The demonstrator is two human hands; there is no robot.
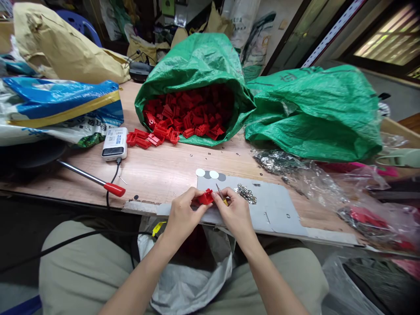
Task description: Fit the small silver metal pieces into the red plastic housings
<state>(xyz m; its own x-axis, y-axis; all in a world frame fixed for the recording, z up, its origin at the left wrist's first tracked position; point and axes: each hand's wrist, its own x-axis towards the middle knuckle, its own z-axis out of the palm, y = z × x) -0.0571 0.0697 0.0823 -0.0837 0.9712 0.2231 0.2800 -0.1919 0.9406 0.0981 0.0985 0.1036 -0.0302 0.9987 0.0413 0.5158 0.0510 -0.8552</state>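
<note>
My left hand (182, 211) pinches a small red plastic part (206, 197) at the table's front edge, fingers closed round it. My right hand (233, 211) is closed too, touching the part's right side and holding a thin tool with a metal tip and a yellow handle (220, 194). Both hands hover over a grey sheet (278, 210) on the wooden table. A little heap of small metal pieces (246, 193) lies just right of my hands. An open green sack (197, 65) full of red plastic parts (190, 114) lies at the back, with several spilled out (147, 139).
A second green sack (315, 109) lies at the right. Clear plastic bags (361, 205) with metal and red parts lie right of the sheet. A white power bank (114, 142), a red-handled rod (95, 178) and a blue-white sack (59, 109) are at the left. A grey bag (193, 271) hangs between my knees.
</note>
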